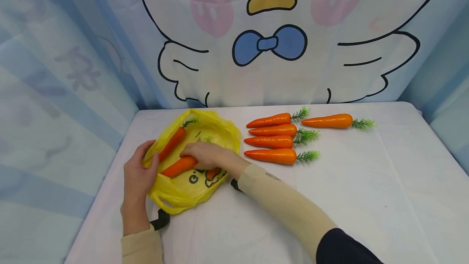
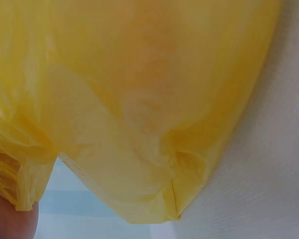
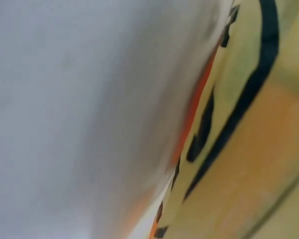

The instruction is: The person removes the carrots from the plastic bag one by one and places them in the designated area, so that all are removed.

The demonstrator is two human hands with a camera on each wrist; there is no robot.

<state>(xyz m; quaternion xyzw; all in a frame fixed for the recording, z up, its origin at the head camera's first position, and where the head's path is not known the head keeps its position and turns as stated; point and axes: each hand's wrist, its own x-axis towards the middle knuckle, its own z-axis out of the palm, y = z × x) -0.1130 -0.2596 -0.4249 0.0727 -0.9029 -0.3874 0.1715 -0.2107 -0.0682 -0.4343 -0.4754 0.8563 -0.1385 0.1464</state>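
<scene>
A yellow plastic bag with printed black marks lies on the left part of the table, its mouth spread. My left hand grips the bag's left edge, thumb over the rim and fingers outside. Inside the bag's mouth, my right hand holds an orange carrot, its tip pointing down left; the fingers partly hide it. Another carrot with a green top leans along the bag's left side. In the left wrist view, the bag's yellow film fills most of the picture. The right wrist view shows the printed film close up.
Right of the bag, several carrots lie in a stacked row, green tops to the right. One separate carrot lies farther right, near the back edge. The table wears a white cloth; a cartoon-printed curtain hangs behind it.
</scene>
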